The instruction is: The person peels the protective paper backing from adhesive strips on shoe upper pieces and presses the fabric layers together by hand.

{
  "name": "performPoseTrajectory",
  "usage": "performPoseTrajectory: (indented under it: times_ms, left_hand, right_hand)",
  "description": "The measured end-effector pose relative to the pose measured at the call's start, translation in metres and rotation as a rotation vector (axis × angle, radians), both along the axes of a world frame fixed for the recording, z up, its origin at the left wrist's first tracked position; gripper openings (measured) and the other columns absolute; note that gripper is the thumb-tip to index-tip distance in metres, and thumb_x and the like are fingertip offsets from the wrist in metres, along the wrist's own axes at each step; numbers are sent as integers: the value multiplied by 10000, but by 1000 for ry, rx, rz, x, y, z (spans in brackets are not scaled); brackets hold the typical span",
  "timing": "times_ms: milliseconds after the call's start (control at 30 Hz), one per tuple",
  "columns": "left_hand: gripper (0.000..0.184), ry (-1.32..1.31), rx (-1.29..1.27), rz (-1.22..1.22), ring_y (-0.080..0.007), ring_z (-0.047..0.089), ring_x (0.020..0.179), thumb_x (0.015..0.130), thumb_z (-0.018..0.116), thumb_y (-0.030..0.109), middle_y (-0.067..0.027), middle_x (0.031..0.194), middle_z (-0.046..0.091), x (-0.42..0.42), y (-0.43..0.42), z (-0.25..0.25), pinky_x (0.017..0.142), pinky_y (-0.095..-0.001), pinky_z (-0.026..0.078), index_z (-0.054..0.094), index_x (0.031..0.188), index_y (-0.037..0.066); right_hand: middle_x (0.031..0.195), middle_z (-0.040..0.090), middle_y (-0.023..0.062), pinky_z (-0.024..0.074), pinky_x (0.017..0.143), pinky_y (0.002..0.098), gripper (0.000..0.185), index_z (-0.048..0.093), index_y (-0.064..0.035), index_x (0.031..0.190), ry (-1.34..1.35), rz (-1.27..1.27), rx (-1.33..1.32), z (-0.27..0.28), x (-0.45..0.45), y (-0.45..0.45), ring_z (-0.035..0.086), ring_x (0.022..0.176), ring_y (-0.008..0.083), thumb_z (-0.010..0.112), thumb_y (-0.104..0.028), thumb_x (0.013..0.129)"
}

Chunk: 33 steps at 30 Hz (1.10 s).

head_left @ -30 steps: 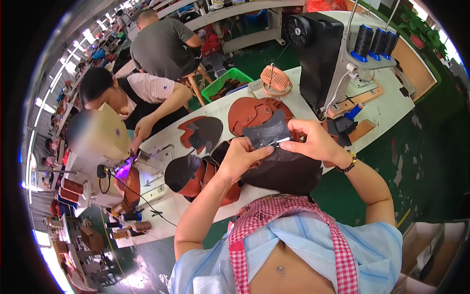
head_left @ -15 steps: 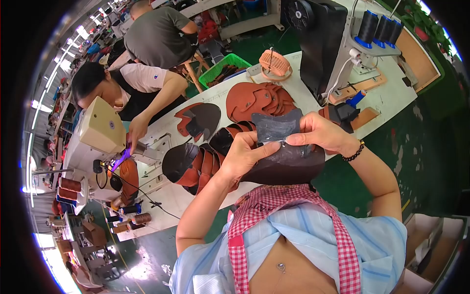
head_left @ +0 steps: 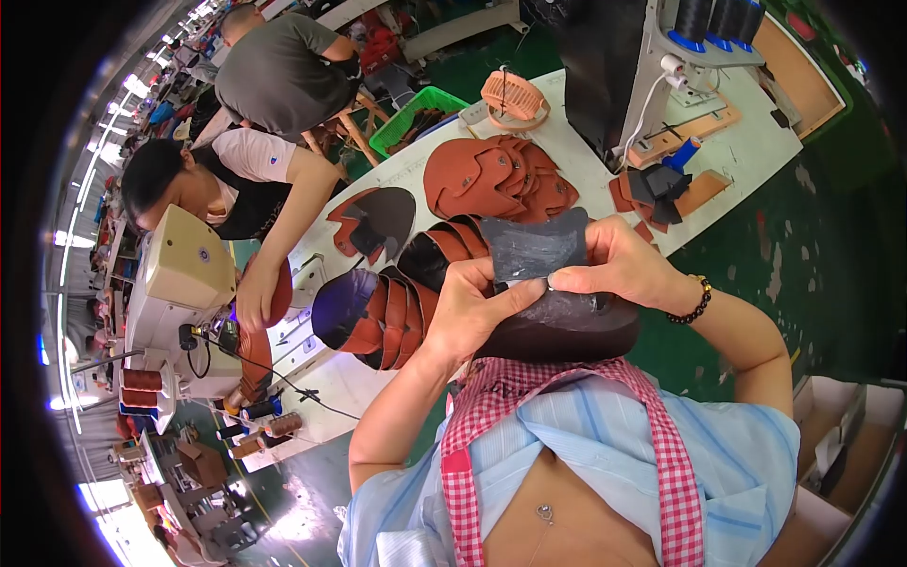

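Note:
Both my hands hold a dark grey, shiny piece [head_left: 539,248] above a larger dark piece [head_left: 567,331] close to my body. My left hand [head_left: 472,307] pinches its left side, with the thumb pressed on the lower edge. From the right, my right hand [head_left: 628,265] grips the other side, fingers behind and thumb in front. The two thumb tips nearly meet at the lower middle. Left of my hands lie overlapping reddish-brown and black pieces [head_left: 387,317]. Beyond them is a pile of reddish-brown pieces [head_left: 491,175].
A co-worker [head_left: 250,184] bends over a cream sewing machine [head_left: 189,260] at left; another person [head_left: 283,71] sits farther back. A small orange fan [head_left: 513,97], a green basket [head_left: 416,118] and a black machine [head_left: 605,71] stand beyond my hands. Thread cones [head_left: 726,21] are at upper right.
The white strip seen at my right fingers a second ago no longer shows. My thumbs have come closer together. The co-worker's hand has moved lower beside the machine, and the view has shifted.

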<state>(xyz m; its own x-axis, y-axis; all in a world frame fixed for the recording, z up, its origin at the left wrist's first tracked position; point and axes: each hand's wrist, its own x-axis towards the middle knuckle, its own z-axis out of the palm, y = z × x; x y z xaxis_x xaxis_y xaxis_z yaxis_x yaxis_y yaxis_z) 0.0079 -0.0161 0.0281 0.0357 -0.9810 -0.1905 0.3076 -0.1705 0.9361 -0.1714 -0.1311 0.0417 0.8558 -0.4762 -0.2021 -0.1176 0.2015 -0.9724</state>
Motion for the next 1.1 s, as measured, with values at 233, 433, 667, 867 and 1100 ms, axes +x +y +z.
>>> performPoseTrajectory:
  times_ms: [233, 433, 667, 867, 1100]
  left_hand:
    - [145, 28, 3, 2, -67, 593, 742, 838, 670, 51, -44, 855, 671, -8, 6, 10, 686, -222, 502, 669, 949, -42]
    - [147, 37, 91, -50, -55, 587, 709, 837, 682, 89, -29, 829, 669, -6, 5, 7, 635, -202, 479, 679, 923, -30]
    - [197, 6, -26, -55, -41, 569, 776, 827, 696, 101, -12, 880, 669, -6, 0, 4, 721, -218, 478, 676, 983, -18]
    - [163, 1, -116, -13, -29, 561, 766, 819, 693, 67, 1, 869, 668, -9, 5, 10, 696, -203, 473, 681, 964, -6]
    - [152, -131, 18, 71, -56, 591, 718, 829, 676, 94, -26, 841, 674, -4, 4, 20, 656, -214, 494, 679, 926, -23]
  right_hand:
    - [684, 591, -7, 404, 513, 187, 254, 597, 14, 734, 31, -5, -93, 5, -4, 3, 513, 612, 24, 735, -198, 759]
    - [639, 548, -17, 391, 501, 207, 296, 586, 13, 715, 39, -9, -154, 8, -4, 0, 480, 604, 27, 740, -238, 741]
    - [736, 654, 85, 480, 628, 245, 347, 659, 30, 895, 65, 130, -713, 33, -7, -6, 605, 696, 86, 775, -257, 739]
    - [709, 626, 35, 455, 589, 235, 215, 663, 30, 881, -94, 105, -684, 30, -2, -1, 551, 660, 60, 694, -166, 798]
    - [771, 590, -21, 437, 584, 226, 255, 617, 33, 878, 68, 101, -265, 24, 7, -12, 521, 699, 45, 697, -203, 821]
